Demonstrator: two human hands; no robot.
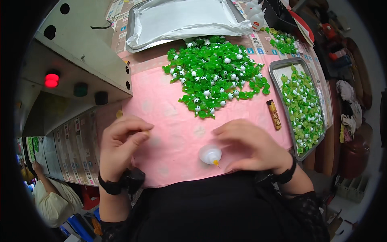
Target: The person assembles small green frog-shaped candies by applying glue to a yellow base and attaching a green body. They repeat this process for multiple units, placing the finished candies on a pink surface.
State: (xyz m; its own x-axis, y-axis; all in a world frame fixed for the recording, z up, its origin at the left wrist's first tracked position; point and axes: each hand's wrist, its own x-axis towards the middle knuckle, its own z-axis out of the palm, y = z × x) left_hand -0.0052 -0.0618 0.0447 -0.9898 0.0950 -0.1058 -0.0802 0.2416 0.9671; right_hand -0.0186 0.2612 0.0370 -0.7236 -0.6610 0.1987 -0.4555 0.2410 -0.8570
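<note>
My left hand (pixel 121 141) is over the left part of the pink cloth (pixel 161 161). Its thumb and fingertips pinch a small yellowish piece (pixel 147 132), too small to name. My right hand (pixel 252 145), a little blurred, is open with thumb and fingers apart. Just left of it is a white squeeze bottle (pixel 209 154) with a yellow needle tip directed toward me; the hand does not grip it. Beyond both hands spreads a large heap of green plastic pieces (pixel 217 66), many with white ball-shaped parts bearing black spots.
A metal tray (pixel 275 72) of lighter green pieces stands at right, with a lighter (pixel 274 115) beside it. At the back lies a paper-lined tray (pixel 185 18), with white bottles (pixel 256 20) nearby. A metal cabinet (pixel 96 52) with a lit red lamp (pixel 52 80) overhangs the left.
</note>
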